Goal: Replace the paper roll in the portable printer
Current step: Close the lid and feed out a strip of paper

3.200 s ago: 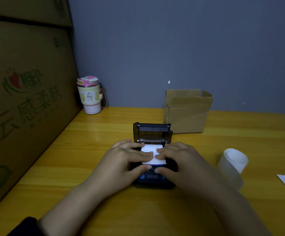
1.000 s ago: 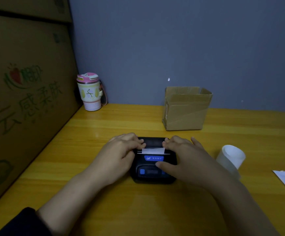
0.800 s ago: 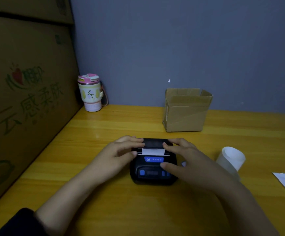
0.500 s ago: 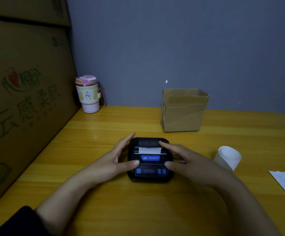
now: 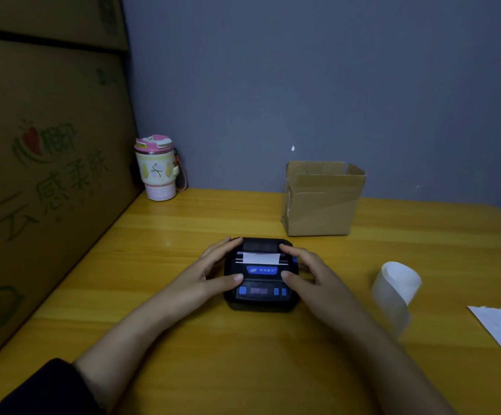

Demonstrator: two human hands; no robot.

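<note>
Flanking the small black portable printer (image 5: 261, 277), left hand (image 5: 213, 274) and right hand (image 5: 306, 274) now rest open; lid shut since earlier, white paper strip (image 5: 261, 258) protruding, so replacement looks finished.

We get one head-worn view, close above the yellow wooden table (image 5: 273, 369), facing forward and down toward the grey wall (image 5: 303, 85) behind it.

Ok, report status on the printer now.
Left hand and right hand open, flanking printer. Lid shut, paper sticking out. Nothing in the way.
</note>
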